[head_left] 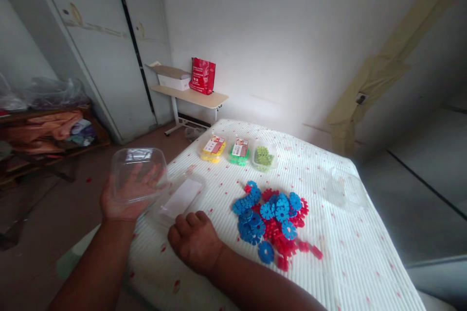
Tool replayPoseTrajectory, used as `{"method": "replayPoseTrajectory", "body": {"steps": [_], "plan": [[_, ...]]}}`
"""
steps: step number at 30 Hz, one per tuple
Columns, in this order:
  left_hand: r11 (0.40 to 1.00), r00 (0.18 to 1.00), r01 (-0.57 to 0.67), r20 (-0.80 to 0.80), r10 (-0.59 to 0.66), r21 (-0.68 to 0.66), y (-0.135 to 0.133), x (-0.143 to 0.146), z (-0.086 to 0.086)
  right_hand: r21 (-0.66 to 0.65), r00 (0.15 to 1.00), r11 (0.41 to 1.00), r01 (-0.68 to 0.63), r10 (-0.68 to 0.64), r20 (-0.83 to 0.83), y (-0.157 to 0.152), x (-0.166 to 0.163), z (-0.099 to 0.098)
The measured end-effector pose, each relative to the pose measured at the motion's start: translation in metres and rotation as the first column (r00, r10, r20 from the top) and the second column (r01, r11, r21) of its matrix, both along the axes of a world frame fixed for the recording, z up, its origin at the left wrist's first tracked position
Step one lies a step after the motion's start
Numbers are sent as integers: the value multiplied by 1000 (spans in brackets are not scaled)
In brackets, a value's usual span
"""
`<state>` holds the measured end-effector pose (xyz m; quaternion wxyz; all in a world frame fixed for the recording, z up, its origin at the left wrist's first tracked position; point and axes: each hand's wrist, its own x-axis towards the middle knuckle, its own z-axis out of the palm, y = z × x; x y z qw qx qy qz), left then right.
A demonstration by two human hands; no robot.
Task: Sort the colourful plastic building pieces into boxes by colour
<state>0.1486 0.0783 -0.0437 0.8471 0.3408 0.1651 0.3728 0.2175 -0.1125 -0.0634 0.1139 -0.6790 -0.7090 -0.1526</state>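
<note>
At the left, my left hand point(126, 199) is palm up under a clear plastic container point(140, 175), its fingers showing through the plastic. My right hand point(195, 243) is curled closed at the near edge of a clear plastic lid point(182, 199) with a white label. Whether its fingers grip anything is hidden. To its right on the bed-like surface lies a loose heap of blue notched discs point(251, 226) mixed with red notched pieces point(277, 235).
Behind the heap stand clear boxes of yellow pieces point(211, 158), green pieces point(239, 159) and light green pieces point(263, 157). Another clear container point(345, 189) lies at right. A small table point(204, 99) with a red bag point(203, 77) stands by the wall.
</note>
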Motion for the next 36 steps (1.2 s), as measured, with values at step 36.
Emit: {"method": "replayPoseTrajectory", "body": {"steps": [36], "plan": [[-65, 583, 733, -575, 574, 678, -168, 224, 12, -245, 7, 23, 969, -998, -67, -198, 284, 84]]}}
